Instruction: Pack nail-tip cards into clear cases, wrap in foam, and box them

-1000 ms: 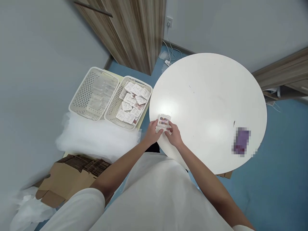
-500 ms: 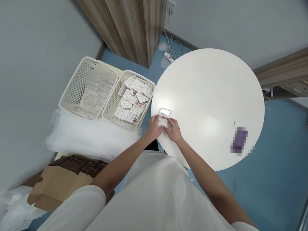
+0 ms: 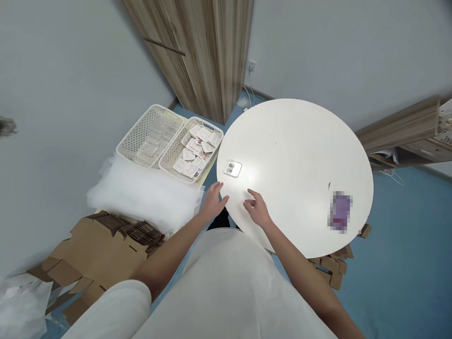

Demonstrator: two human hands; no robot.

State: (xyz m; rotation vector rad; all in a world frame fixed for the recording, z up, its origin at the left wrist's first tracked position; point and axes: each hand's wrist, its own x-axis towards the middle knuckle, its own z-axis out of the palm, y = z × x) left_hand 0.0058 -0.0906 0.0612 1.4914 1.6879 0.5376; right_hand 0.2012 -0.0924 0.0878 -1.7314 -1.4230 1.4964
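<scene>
A small clear plastic case [image 3: 232, 168] lies flat near the left edge of the round white table [image 3: 300, 155]. Something white shows in it, with dark round spots at one end; I cannot make out what they are. My left hand [image 3: 213, 201] is just below the case, at the table's edge, fingers apart and holding nothing. To the right, my right hand [image 3: 257, 209] hovers over the table with its fingers loosely bent and spread, also bare. Neither hand touches the case.
Left of the table stand a white basket of printed cards [image 3: 192, 153] and a basket of clear plastic pieces [image 3: 150, 136]. White sheets [image 3: 141, 186] and flattened cardboard boxes [image 3: 102, 249] lie nearer. A blurred purple item [image 3: 341, 211] rests on the table's right side.
Both hands have let go of the case and drawn back and apart. The case now lies free on the table, turned at a slant. The whole view has shifted.
</scene>
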